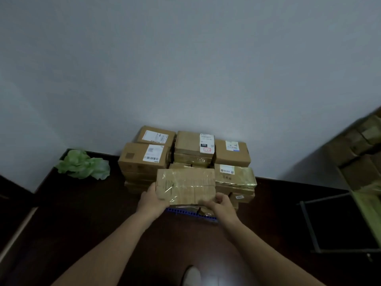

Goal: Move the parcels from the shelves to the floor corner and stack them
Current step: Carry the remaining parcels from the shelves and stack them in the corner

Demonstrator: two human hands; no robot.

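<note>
A brown cardboard parcel (185, 185) wrapped in shiny clear tape is held flat between both hands, just in front of the stack. My left hand (151, 200) grips its near left corner and my right hand (221, 203) grips its near right edge. Behind it, the stack of parcels (185, 151) stands against the white wall on the dark floor, several boxes wide and a few layers high, with white shipping labels on the top ones. A blue strip (191, 213) shows below the held parcel at the stack's front base.
A crumpled green bag (83, 165) lies on the floor left of the stack near the wall corner. A metal shelf frame (313, 223) with more boxes (358, 141) stands at the right. My light shoe (191, 275) shows at the bottom on the dark wooden floor.
</note>
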